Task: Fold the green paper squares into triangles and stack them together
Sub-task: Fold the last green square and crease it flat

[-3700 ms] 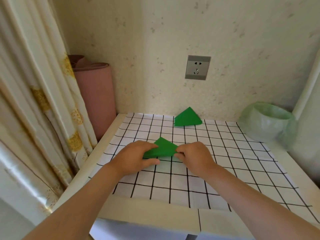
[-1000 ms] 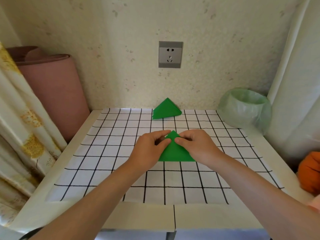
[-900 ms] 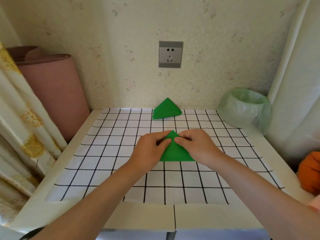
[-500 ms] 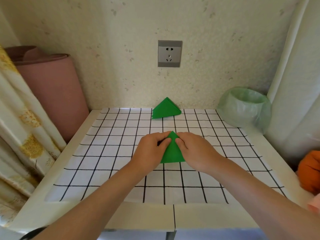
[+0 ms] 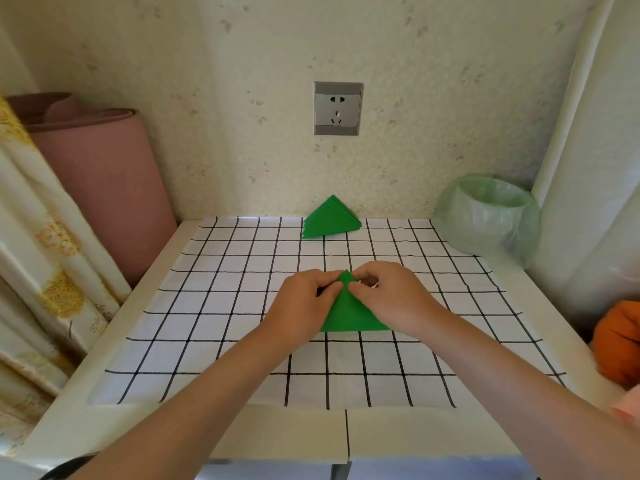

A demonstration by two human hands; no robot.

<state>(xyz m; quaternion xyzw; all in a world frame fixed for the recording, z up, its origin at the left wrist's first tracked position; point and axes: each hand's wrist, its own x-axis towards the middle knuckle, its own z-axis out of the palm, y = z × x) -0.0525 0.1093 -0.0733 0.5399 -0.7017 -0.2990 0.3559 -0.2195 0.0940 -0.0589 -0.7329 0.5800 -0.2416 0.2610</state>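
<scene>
Both hands, left hand [image 5: 304, 303] and right hand [image 5: 391, 299], pinch the green triangle [image 5: 349, 315] tip at 12 o'clock; uneven pinching could skew the crease, so it sits badly on the stack [image 5: 330, 220].

— Surface?
— One white table [image 5: 284, 434], with a white sheet with a black grid [image 5: 221, 306] spread flat over most of it.
— On the sheet?
— One folded green paper triangle [image 5: 349, 315], centre; one stack of green paper triangles [image 5: 329, 220], far edge.
— Off the sheet?
— One round container lined with a pale green plastic bag [image 5: 485, 220], far right corner.
</scene>
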